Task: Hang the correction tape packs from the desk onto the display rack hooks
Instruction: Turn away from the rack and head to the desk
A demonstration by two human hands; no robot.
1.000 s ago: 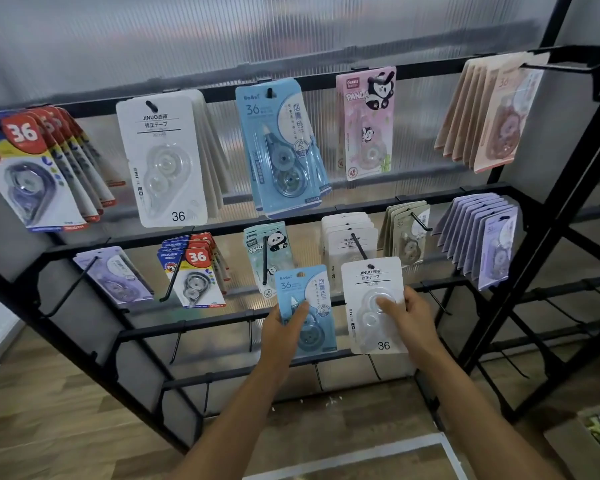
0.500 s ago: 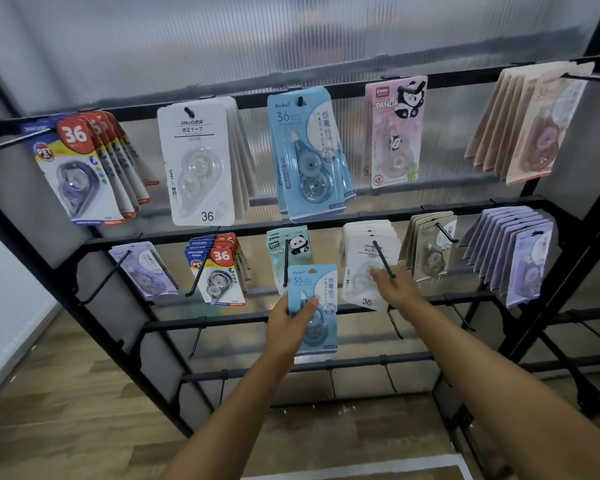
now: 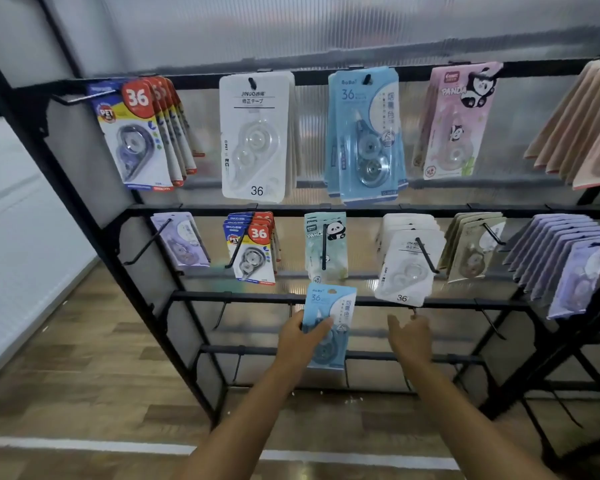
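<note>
My left hand (image 3: 297, 341) grips a light blue correction tape pack (image 3: 329, 320) by its left edge, holding it upright in front of the third bar of the black display rack (image 3: 257, 296). My right hand (image 3: 409, 337) is empty with relaxed fingers, just below a white pack (image 3: 404, 271) that hangs at the front of a stack on a middle-row hook (image 3: 426, 256). On the top row hang more blue packs (image 3: 366, 133) of the same kind and white packs (image 3: 255, 136).
Other hooks carry red-and-yellow packs (image 3: 139, 133), pink panda packs (image 3: 459, 119), purple packs (image 3: 575, 265), green panda packs (image 3: 324, 244) and beige packs (image 3: 582, 119). Bare hooks (image 3: 492, 322) jut from the third and fourth bars. A wooden floor (image 3: 84, 358) with a white line lies below.
My right hand let go of the white pack, which now hangs on the middle-row hook, and dropped below it. My left hand kept the blue pack. The camera moved closer and leftward.
</note>
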